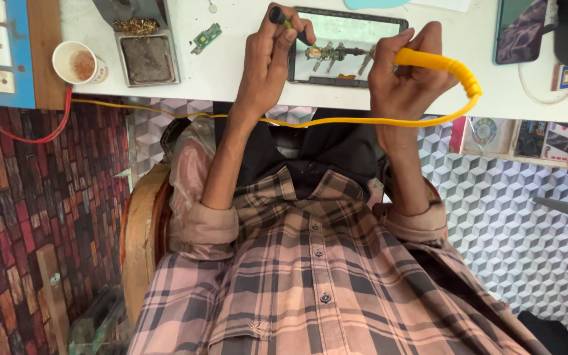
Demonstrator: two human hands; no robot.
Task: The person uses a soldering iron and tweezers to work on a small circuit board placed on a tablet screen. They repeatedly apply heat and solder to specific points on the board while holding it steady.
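Observation:
My left hand (pixel 267 56) is shut on a thin dark-tipped tool (pixel 277 16), its tip pointing at a small metal clamp fixture (pixel 333 52). The fixture rests on a dark-framed rectangular mat (pixel 346 26) on the white table (pixel 231 72). My right hand (pixel 402 79) grips the yellow handle of a soldering iron (pixel 435 62), whose front end reaches toward the same fixture. Its yellow cord (pixel 310 123) loops back and runs left across my front. My fingers hide the tool tips.
At the left of the table stand a paper cup (pixel 79 63), a metal tray with a grey sponge (pixel 147 59), brass wool (pixel 136 26) and a small green circuit board (pixel 206 37). A phone (pixel 519 29) lies at the right. A wooden chair (pixel 141 243) is under me.

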